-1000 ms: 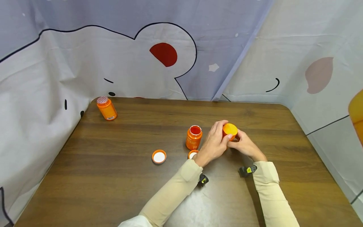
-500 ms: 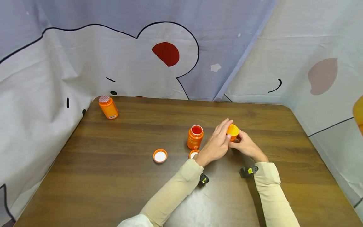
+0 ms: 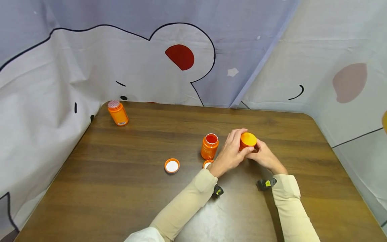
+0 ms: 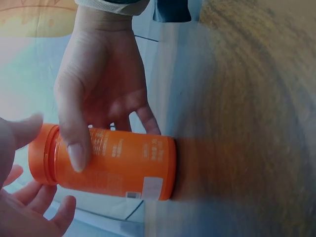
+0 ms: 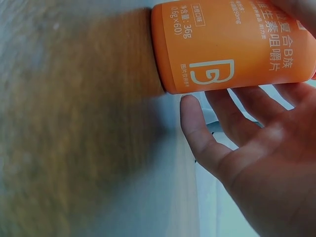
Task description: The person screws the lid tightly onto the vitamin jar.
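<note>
An orange bottle (image 4: 118, 163) stands upright on the table between the hands, its cap (image 3: 248, 139) in place with a yellow-orange top. My right hand (image 3: 266, 158) grips the bottle's body, thumb on one side and fingers on the other. My left hand (image 3: 232, 153) holds the cap, with the thumb at its near side and fingers at its far side. White print covers the bottle's label in the right wrist view. Just left of the left hand stands an uncapped orange bottle (image 3: 209, 148). A loose cap (image 3: 208, 163), white inside up, lies partly hidden behind the left wrist.
Another loose cap (image 3: 172, 166) lies inside-up on the wooden table (image 3: 121, 188), farther left. At the far left corner stands an uncapped orange bottle (image 3: 119, 114) with a patterned seal over its mouth. A printed curtain (image 3: 136, 67) hangs behind the table.
The left hand has shifted its fingers on the cap, its thumb now reaching farther across the near side. The right hand stays on the bottle. The head view has swung slightly left.
</note>
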Motion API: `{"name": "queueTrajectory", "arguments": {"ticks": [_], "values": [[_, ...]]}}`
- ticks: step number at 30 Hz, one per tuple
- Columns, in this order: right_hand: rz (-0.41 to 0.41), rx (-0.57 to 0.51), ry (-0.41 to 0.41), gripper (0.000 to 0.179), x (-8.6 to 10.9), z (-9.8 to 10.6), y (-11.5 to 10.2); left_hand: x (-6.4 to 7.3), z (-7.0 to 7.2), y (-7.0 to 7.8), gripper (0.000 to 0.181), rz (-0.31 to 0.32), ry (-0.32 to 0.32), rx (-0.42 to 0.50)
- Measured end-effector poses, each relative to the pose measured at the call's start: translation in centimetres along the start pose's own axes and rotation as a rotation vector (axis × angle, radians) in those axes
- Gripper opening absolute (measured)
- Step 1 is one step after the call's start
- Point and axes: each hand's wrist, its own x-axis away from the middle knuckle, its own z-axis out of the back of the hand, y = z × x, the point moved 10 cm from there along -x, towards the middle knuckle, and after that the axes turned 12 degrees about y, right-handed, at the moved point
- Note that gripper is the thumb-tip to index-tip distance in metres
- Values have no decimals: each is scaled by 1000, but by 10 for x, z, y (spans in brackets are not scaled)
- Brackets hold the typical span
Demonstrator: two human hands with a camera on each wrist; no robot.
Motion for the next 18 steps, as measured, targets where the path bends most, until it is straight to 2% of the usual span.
{"name": "queueTrajectory", "arguments": {"ticks": [6, 13, 18], "values": [[-31, 15, 5, 47, 1, 1, 3, 0, -4, 5, 41, -52, -57, 22], [-21, 34, 3, 50, 2, 1, 4, 4, -12, 3, 42, -33, -145, 75], [-16, 9, -2, 49, 1, 1, 0, 3, -9, 3, 40, -36, -112, 73]]}}
